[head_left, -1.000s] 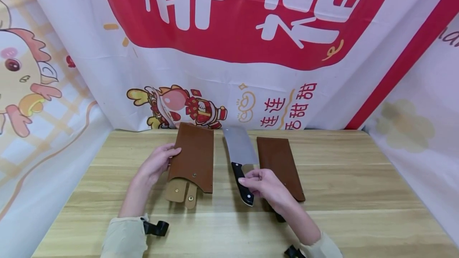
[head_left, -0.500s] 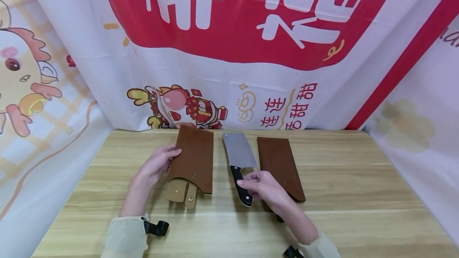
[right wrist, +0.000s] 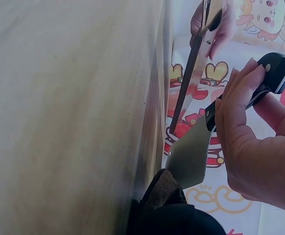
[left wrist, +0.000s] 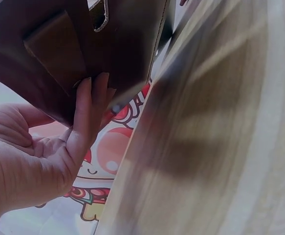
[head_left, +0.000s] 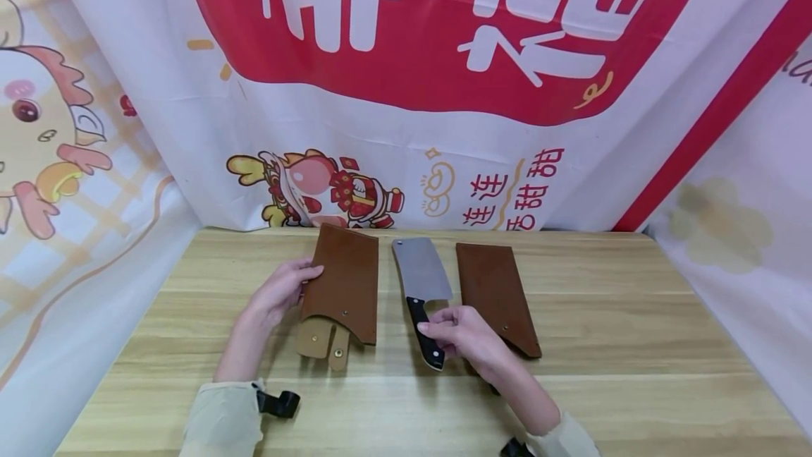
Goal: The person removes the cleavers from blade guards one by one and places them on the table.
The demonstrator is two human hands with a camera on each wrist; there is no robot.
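Note:
My left hand (head_left: 279, 291) holds a brown leather knife sheath (head_left: 345, 277) by its left edge, thumb on the front. In the left wrist view, the fingers (left wrist: 83, 105) lie against the sheath's dark back. Two tan snap straps (head_left: 314, 337) hang at its lower, curved mouth. To the right of it, my right hand (head_left: 466, 333) pinches the black riveted handle (head_left: 419, 319) of a cleaver (head_left: 423, 270), whose broad blade points away from me. In the right wrist view the blade (right wrist: 188, 154) is tilted and apart from the sheath.
A second brown sheath (head_left: 497, 295) lies on the wooden table (head_left: 622, 344) to the right. A black handle end (right wrist: 176, 220) protrudes from it, mostly hidden by my right arm in the head view. A printed white-and-red cloth (head_left: 406, 125) hangs behind the table.
The cleaver and my right hand have come slightly down and toward me. The sheath in my left hand has dipped a little at its far end.

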